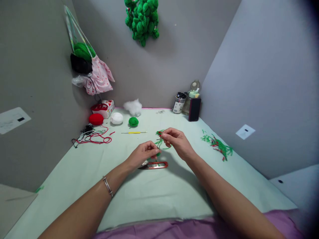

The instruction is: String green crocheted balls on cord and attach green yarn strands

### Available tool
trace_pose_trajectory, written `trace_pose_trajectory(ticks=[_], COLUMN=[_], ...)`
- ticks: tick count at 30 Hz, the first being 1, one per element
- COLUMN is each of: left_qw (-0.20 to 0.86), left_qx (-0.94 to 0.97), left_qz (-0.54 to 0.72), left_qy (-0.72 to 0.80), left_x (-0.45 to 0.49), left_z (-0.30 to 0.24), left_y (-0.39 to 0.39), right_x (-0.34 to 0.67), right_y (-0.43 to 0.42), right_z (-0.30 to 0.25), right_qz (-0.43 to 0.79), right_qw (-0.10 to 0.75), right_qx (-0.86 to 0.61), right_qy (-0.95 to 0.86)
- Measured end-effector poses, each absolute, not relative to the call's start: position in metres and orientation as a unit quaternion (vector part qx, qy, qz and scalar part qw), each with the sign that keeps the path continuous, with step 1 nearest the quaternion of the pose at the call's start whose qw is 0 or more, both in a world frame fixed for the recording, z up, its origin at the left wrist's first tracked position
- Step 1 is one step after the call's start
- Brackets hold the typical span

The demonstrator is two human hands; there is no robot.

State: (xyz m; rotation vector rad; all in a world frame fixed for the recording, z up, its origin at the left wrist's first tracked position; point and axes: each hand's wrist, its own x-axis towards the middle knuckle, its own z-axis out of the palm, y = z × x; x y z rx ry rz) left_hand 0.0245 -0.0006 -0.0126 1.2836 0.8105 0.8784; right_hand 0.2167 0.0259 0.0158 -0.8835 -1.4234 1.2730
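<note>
My left hand (143, 153) is closed in a pinch on a small green yarn piece (158, 154), mostly covered by the fingers. To its right and a little higher, my right hand (178, 141) pinches thumb against forefinger; what lies between the fingertips is too small to make out. Green yarn strands (159, 142) with a bit of red show between and behind the two hands. Just below the left fingers, orange-handled thread snips (159, 165) lie on the table, their blades partly hidden by that hand. A yellow crochet hook (134, 132) rests farther back.
Red (96, 119), white (117, 118) and green (133, 121) yarn balls sit at back left, near tangled yarn (99, 136) and white stuffing (133, 107). Yarn scraps (219, 146) lie right. A phone (194, 110) leans by a pen holder (179, 103). Walls enclose the table.
</note>
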Motion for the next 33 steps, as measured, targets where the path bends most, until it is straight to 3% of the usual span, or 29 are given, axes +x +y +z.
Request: trace_pose_trajectory(ticks=[9, 12, 14, 16, 19, 23, 26, 28, 31, 33], left_qw=[0.651, 0.631, 0.611, 0.6, 0.592, 0.578, 0.557, 0.542, 0.511, 0.473], left_qx=[0.572, 0.572, 0.573, 0.569, 0.562, 0.564, 0.58, 0.594, 0.621, 0.657], left_qz=[0.357, 0.378, 0.385, 0.388, 0.396, 0.4, 0.397, 0.391, 0.382, 0.381], left_qy=[0.349, 0.362, 0.388, 0.407, 0.421, 0.434, 0.443, 0.448, 0.455, 0.447], left_x=[0.024, 0.022, 0.02, 0.019, 0.017, 0.016, 0.015, 0.015, 0.017, 0.019], left_z=[-0.015, -0.018, -0.02, -0.022, -0.023, -0.022, -0.02, -0.02, -0.022, -0.025], left_y=[-0.001, 0.002, 0.005, 0.007, 0.009, 0.009, 0.009, 0.009, 0.009, 0.008], right_x=[0.226, 0.245, 0.259, 0.269, 0.269, 0.253, 0.248, 0.251, 0.261, 0.269], right_y=[0.025, 0.039, 0.052, 0.062, 0.065, 0.049, 0.041, 0.042, 0.049, 0.056], right_z=[0.032, 0.03, 0.022, 0.011, 0.0, 0.007, 0.016, 0.018, 0.016, 0.014], right_qz=[0.598, 0.528, 0.419, 0.296, 0.156, 0.147, 0.189, 0.141, 0.064, 0.077], right_qw=[0.485, 0.495, 0.496, 0.442, 0.268, 0.095, 0.102, 0.121, 0.082, 0.055], right_qx=[-0.329, -0.376, -0.448, -0.53, -0.61, -0.557, -0.499, -0.54, -0.616, -0.612], right_qy=[-0.548, -0.579, -0.614, -0.661, -0.729, -0.812, -0.84, -0.821, -0.781, -0.786])
